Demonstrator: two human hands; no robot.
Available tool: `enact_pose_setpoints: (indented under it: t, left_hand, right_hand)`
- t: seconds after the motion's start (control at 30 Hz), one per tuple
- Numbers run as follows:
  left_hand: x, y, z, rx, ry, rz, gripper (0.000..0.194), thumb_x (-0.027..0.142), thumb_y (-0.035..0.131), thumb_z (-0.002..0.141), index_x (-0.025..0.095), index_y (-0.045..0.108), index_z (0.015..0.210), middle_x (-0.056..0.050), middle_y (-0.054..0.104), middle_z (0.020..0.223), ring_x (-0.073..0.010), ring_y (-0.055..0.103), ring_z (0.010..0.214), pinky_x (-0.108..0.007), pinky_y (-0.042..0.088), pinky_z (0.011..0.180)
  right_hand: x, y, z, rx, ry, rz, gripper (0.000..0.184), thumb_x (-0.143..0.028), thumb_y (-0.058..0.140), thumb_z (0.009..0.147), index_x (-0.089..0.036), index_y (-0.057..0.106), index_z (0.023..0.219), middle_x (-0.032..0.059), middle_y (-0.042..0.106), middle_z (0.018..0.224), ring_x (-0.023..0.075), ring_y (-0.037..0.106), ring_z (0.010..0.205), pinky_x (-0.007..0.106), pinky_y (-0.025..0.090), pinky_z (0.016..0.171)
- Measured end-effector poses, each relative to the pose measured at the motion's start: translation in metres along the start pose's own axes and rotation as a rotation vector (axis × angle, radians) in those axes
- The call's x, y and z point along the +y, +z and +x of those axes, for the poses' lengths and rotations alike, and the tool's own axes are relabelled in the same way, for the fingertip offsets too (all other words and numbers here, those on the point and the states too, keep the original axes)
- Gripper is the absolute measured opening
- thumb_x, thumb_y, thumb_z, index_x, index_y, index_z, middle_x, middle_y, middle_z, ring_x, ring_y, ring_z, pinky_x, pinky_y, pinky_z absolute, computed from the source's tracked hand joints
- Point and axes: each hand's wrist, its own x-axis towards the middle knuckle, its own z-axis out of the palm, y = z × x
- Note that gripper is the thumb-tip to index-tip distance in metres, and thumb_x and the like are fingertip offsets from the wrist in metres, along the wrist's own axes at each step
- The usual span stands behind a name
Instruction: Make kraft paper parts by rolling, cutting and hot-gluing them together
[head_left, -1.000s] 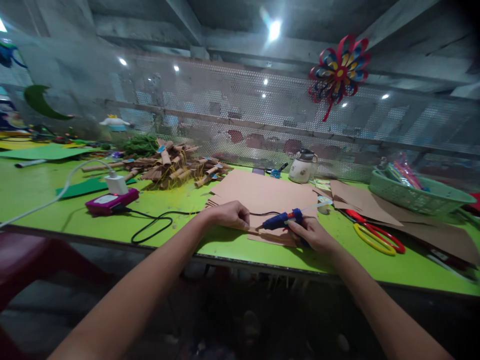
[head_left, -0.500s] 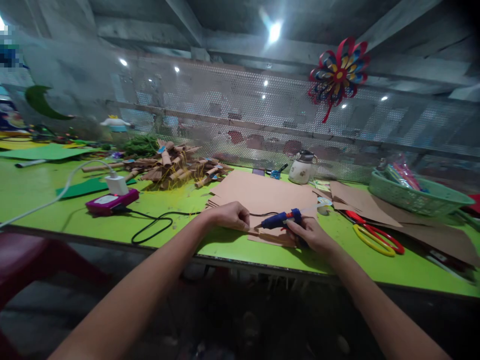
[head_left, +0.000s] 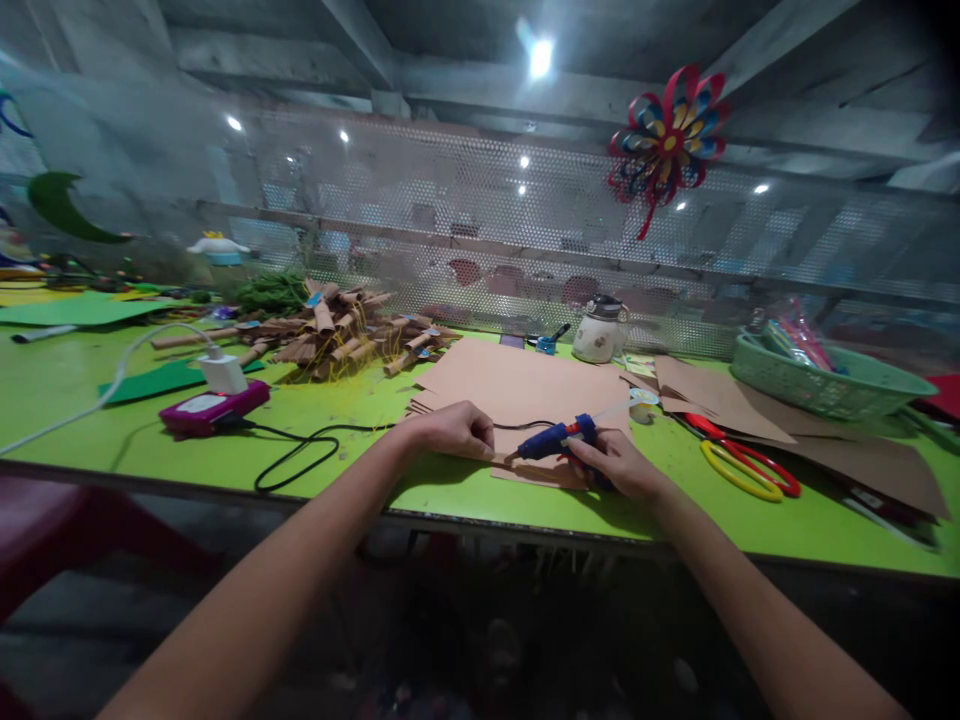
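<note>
My right hand (head_left: 619,463) is wrapped round a blue glue gun (head_left: 559,438) with a clear glue stick in its back. The gun's nozzle points left and down at the near edge of a brown paper sheet (head_left: 540,472) by the table's front. My left hand (head_left: 466,431) is closed, its thumb and fingers pinching that paper's left end just left of the nozzle. Whether the nozzle touches the paper I cannot tell. Behind both hands lies a stack of brown paper (head_left: 517,375). The gun's black cord (head_left: 300,440) loops away to the left.
On the left stands a purple power socket (head_left: 214,407) with a white plug. Rolled brown paper tubes (head_left: 345,330) are heaped at the back. Scissors (head_left: 742,465), a green basket (head_left: 832,380) and more brown sheets (head_left: 847,455) lie right. A white jar (head_left: 598,330) stands behind.
The view has shifted slightly to the right. The nozzle has drawn a little to the right, away from my left hand. Both hands keep their grips.
</note>
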Motion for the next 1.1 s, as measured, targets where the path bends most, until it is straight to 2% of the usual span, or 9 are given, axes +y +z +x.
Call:
enact_pose_setpoints:
  t: [0.13, 0.4, 0.63, 0.9, 1.1]
  left_hand:
    - [0.0009, 0.0001, -0.0005, -0.001, -0.004, -0.017, 0.024, 0.033, 0.066, 0.064, 0.012, 0.068, 0.075, -0.003, 0.062, 0.067, -0.0118, 0.050, 0.060, -0.022, 0.037, 0.055]
    - [0.0020, 0.0002, -0.0007, -0.023, -0.004, -0.051, 0.025, 0.034, 0.066, 0.064, 0.011, 0.068, 0.074, -0.003, 0.060, 0.065, -0.0114, 0.049, 0.059, -0.023, 0.036, 0.055]
    - [0.0003, -0.0007, -0.0002, -0.012, 0.002, -0.054, 0.024, 0.034, 0.067, 0.063, 0.012, 0.068, 0.072, -0.002, 0.059, 0.064, -0.0105, 0.048, 0.057, -0.022, 0.035, 0.054]
    - [0.0043, -0.0004, -0.0024, -0.019, -0.010, -0.064, 0.022, 0.032, 0.065, 0.066, 0.011, 0.066, 0.073, -0.003, 0.059, 0.065, -0.0101, 0.047, 0.057, -0.022, 0.034, 0.054]
    - [0.0023, -0.0031, -0.0043, -0.014, -0.004, -0.052, 0.022, 0.031, 0.064, 0.068, 0.011, 0.067, 0.077, -0.003, 0.061, 0.068, -0.0114, 0.049, 0.061, -0.023, 0.036, 0.056]
  right_hand:
    - [0.0000, -0.0007, -0.0008, 0.039, 0.025, 0.019, 0.047, -0.058, 0.053, 0.079, -0.012, 0.057, 0.071, 0.0023, 0.055, 0.058, 0.0111, 0.050, 0.050, 0.025, 0.040, 0.049]
    - [0.0020, 0.0023, 0.0026, -0.022, 0.005, 0.036, 0.047, -0.057, 0.053, 0.080, -0.011, 0.058, 0.072, 0.0022, 0.055, 0.058, 0.0108, 0.050, 0.051, 0.023, 0.040, 0.049]
    - [0.0019, 0.0012, 0.0017, 0.028, 0.027, 0.061, 0.046, -0.057, 0.054, 0.079, -0.012, 0.058, 0.074, 0.0017, 0.055, 0.058, 0.0101, 0.050, 0.049, 0.023, 0.041, 0.048]
    - [0.0011, -0.0002, -0.0003, -0.033, 0.011, 0.058, 0.042, -0.053, 0.054, 0.082, -0.011, 0.058, 0.075, 0.0020, 0.055, 0.059, 0.0104, 0.051, 0.052, 0.023, 0.040, 0.050]
    - [-0.0002, -0.0049, -0.0047, 0.035, 0.016, 0.075, 0.043, -0.053, 0.056, 0.080, -0.011, 0.059, 0.074, 0.0036, 0.056, 0.062, 0.0098, 0.049, 0.051, 0.023, 0.040, 0.048]
